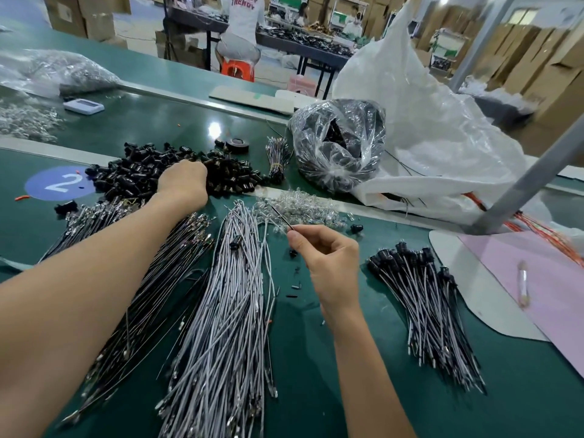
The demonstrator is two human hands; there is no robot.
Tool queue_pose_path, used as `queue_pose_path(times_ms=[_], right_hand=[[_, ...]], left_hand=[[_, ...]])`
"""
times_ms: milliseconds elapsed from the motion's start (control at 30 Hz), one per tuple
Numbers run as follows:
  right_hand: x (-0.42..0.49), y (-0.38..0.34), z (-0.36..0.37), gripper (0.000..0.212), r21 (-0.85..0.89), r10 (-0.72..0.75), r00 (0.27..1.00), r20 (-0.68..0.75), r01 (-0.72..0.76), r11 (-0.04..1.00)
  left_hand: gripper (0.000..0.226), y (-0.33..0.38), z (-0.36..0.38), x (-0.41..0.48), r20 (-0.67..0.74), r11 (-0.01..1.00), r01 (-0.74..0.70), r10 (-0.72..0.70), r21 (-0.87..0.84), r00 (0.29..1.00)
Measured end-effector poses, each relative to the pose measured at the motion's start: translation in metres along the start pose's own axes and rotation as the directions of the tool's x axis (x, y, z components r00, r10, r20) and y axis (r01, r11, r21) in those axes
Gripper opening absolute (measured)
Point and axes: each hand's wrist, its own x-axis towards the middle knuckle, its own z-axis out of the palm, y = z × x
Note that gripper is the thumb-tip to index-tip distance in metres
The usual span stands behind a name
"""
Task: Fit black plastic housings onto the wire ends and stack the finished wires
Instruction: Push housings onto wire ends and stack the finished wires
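Reaching into the housings (136,175) with the left hand (183,180), fingertips out of sight in the heap. Pinching a thin dark wire (282,219) in the right hand (328,263), just above the table (347,358), near the clear parts (303,205). Between the arms, fanned white wires (227,311); under the left arm, black wires (151,295). Off right, finished wires (423,305), stacked with the capped ends far. Behind, a clear bag (338,143) of black parts.

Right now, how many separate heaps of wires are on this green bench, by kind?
Black wires, loose heap: 1
Grey wires, loose heap: 1
Finished wires, stacked: 1
Small tied bundle: 1
Orange wires, right edge: 1
Total: 5 heaps, plus one wire pinched in the right hand.
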Motion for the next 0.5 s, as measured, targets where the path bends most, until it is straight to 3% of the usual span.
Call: queue_pose_path(times_ms=[133, 300, 500], right_hand=[[0.000, 0.002, 0.001, 0.015, -0.006, -0.006, 1.000, 0.005, 0.006, 1.000], [0.000, 0.003, 0.002, 0.014, -0.033, -0.020, 1.000, 0.018, 0.020, 0.999], [0.001, 0.005, 0.001, 0.013, -0.031, -0.016, 1.000, 0.023, 0.016, 0.999]], left_hand=[[0.023, 0.005, 0.003, 0.003, -0.074, 0.999, -0.020, 0.022, 0.029, 0.997], [0.030, 0.011, 0.008, 0.004, -0.066, 0.986, -0.109, 0.118, 0.126, 0.991], [0.027, 0.007, 0.013, 0.009, -0.108, 0.972, -0.122, 0.146, 0.201, 0.983]])
